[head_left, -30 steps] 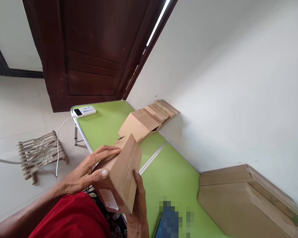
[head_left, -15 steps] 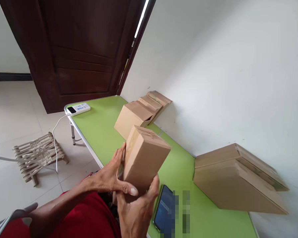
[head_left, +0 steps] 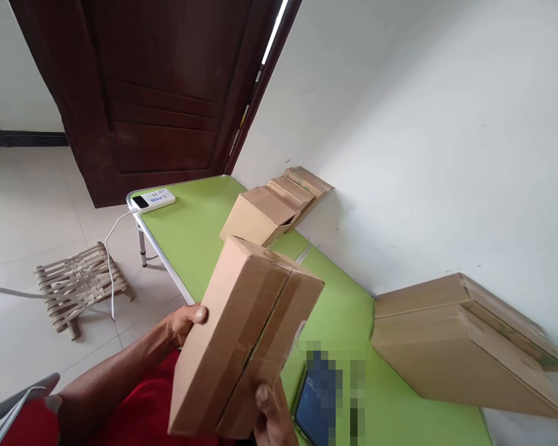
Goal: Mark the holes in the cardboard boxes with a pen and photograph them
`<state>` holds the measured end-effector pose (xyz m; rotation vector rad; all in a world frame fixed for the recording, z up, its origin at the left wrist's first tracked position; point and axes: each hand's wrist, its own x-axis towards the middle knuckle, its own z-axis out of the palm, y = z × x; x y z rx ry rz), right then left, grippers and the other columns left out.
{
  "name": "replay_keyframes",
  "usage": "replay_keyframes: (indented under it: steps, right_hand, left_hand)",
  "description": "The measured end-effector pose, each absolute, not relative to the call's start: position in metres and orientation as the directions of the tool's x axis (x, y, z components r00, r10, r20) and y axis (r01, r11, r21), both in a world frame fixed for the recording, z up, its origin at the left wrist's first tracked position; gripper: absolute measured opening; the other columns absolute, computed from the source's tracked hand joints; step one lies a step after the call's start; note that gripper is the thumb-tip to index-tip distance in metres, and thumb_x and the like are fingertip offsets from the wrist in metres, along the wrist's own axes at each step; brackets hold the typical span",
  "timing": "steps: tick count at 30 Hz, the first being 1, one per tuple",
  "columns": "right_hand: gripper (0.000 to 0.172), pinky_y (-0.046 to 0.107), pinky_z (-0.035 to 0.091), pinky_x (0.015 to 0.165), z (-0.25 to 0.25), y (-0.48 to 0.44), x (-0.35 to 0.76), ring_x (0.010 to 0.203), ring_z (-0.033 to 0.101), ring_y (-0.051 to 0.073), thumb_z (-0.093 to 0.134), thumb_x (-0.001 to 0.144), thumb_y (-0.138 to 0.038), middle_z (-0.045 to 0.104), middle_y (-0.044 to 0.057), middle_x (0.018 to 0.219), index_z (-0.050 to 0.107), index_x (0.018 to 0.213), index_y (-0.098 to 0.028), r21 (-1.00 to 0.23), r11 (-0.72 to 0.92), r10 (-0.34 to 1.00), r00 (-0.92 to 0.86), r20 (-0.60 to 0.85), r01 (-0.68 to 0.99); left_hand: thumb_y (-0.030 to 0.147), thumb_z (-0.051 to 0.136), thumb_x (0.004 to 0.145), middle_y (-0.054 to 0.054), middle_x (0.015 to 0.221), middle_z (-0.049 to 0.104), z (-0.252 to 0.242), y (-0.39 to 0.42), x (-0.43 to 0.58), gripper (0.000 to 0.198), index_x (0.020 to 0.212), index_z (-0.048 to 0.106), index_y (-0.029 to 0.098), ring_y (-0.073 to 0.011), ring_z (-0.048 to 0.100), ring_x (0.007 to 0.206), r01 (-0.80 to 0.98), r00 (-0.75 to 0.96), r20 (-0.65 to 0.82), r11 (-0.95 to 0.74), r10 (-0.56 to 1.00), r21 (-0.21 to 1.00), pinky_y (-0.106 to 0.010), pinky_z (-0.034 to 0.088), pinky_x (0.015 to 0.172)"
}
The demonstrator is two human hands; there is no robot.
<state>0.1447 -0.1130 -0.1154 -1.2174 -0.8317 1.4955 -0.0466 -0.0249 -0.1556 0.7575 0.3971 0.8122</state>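
A person holds one box (head_left: pixel 244 347) tilted above the near side of a green table (head_left: pixel 344 303), left hand (head_left: pixel 184 323) clamped on its left side, right hand (head_left: pixel 273 412) clamped on its lower right; three cartons (head_left: pixel 272 207) line the wall at the far end, two more at right; one phone (head_left: pixel 314 399) and one white device (head_left: pixel 155 200) lie on the table, one stool (head_left: pixel 79 285) on the floor; the box is plain brown cardboard, taped along a dark, narrow seam; its white label (head_left: pixel 299 331) and the device's blue print are too small to read.
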Motion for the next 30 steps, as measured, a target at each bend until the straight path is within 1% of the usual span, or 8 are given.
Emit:
replay_keyframes:
  steps: [3, 5, 8, 10, 14, 18, 24, 30]
  right_hand:
    - [0.086, 0.053, 0.060, 0.092, -0.120, -0.120, 0.141, 0.117, 0.071, 0.041, 0.078, 0.069, -0.077, 0.078, 0.013, 0.118, 0.065, 0.138, -0.027, -0.907, -0.326, 0.945, -0.070, -0.319, -0.266]
    - [0.082, 0.050, 0.060, 0.094, -0.115, -0.116, 0.144, 0.116, 0.072, 0.038, 0.080, 0.071, -0.071, 0.078, 0.012, 0.117, 0.064, 0.138, -0.028, -0.931, -0.313, 0.948, -0.011, -0.317, -0.189]
    - [0.089, 0.046, 0.058, 0.097, -0.101, -0.101, 0.155, 0.112, 0.072, 0.035, 0.086, 0.070, -0.063, 0.077, 0.012, 0.121, 0.057, 0.145, -0.026, -0.975, -0.218, 0.969, 0.112, -0.222, -0.047]
    - [0.092, 0.046, 0.057, 0.098, -0.094, -0.092, 0.163, 0.110, 0.072, 0.034, 0.089, 0.069, -0.058, 0.076, 0.013, 0.122, 0.054, 0.147, -0.024, -0.989, -0.145, 0.980, 0.144, -0.140, 0.027]
    - [0.087, 0.048, 0.055, 0.099, -0.095, -0.084, 0.175, 0.112, 0.071, 0.035, 0.090, 0.068, -0.054, 0.077, 0.011, 0.115, 0.056, 0.143, -0.024, -0.990, -0.088, 0.983, 0.172, -0.068, 0.107]
    - [0.086, 0.047, 0.056, 0.096, -0.102, -0.082, 0.192, 0.117, 0.068, 0.035, 0.088, 0.071, -0.053, 0.072, 0.012, 0.127, 0.054, 0.144, -0.025, -0.971, -0.028, 0.992, 0.127, 0.002, 0.236]
    - [0.094, 0.053, 0.052, 0.095, -0.085, -0.074, 0.216, 0.117, 0.064, 0.043, 0.082, 0.063, -0.074, 0.068, 0.018, 0.132, 0.061, 0.137, -0.020, -0.740, -0.085, 0.921, 0.336, 0.198, 0.668]
    - [0.098, 0.056, 0.050, 0.090, -0.082, -0.074, 0.156, 0.109, 0.063, 0.046, 0.068, 0.070, -0.086, 0.066, 0.027, 0.123, 0.057, 0.134, -0.012, -0.637, -0.138, 0.868, 0.402, 0.291, 0.758]
  left_hand:
    - [0.082, 0.076, 0.064, -0.020, 0.101, 0.084, -0.152, -0.019, -0.048, 0.105, 0.138, 0.070, 0.009, -0.0379, 0.081, 0.088, -0.515, 0.603, -0.045, 0.432, 0.797, 0.740, -0.041, 0.061, 0.074]
    - [0.082, 0.076, 0.067, -0.019, 0.117, 0.082, -0.140, -0.011, -0.052, 0.104, 0.144, 0.066, 0.013, -0.0399, 0.078, 0.107, -0.543, 0.555, 0.005, 0.357, 0.832, 0.760, -0.044, 0.060, 0.090]
    - [0.076, 0.081, 0.070, -0.017, 0.151, 0.065, -0.111, 0.001, -0.057, 0.103, 0.154, 0.057, 0.021, -0.0424, 0.057, 0.142, -0.537, 0.476, 0.201, 0.103, 0.856, 0.837, -0.052, 0.045, 0.118]
    - [0.064, 0.087, 0.074, -0.015, 0.160, 0.056, -0.092, 0.006, -0.058, 0.099, 0.158, 0.052, 0.023, -0.0420, 0.044, 0.153, -0.469, 0.488, 0.276, -0.018, 0.828, 0.883, -0.053, 0.035, 0.125]
    - [0.055, 0.087, 0.080, -0.016, 0.158, 0.058, -0.072, 0.004, -0.054, 0.093, 0.159, 0.051, 0.021, -0.0424, 0.038, 0.157, -0.375, 0.515, 0.253, -0.050, 0.819, 0.926, -0.055, 0.033, 0.128]
    - [0.058, 0.085, 0.082, -0.016, 0.160, 0.056, -0.077, 0.004, -0.048, 0.093, 0.160, 0.049, 0.022, -0.0436, 0.039, 0.156, -0.403, 0.469, 0.265, -0.063, 0.842, 0.913, -0.056, 0.034, 0.127]
    - [0.072, 0.079, 0.080, -0.020, 0.171, 0.036, -0.091, 0.015, -0.056, 0.115, 0.170, 0.023, 0.029, -0.0432, 0.036, 0.156, -0.290, 0.197, 0.290, -0.227, 0.936, 0.930, -0.063, 0.031, 0.126]
    - [0.071, 0.083, 0.075, -0.017, 0.178, 0.009, -0.089, 0.018, -0.021, 0.130, 0.172, 0.004, 0.033, -0.0447, 0.015, 0.162, -0.120, 0.265, 0.249, -0.225, 0.931, 0.967, -0.069, 0.026, 0.126]
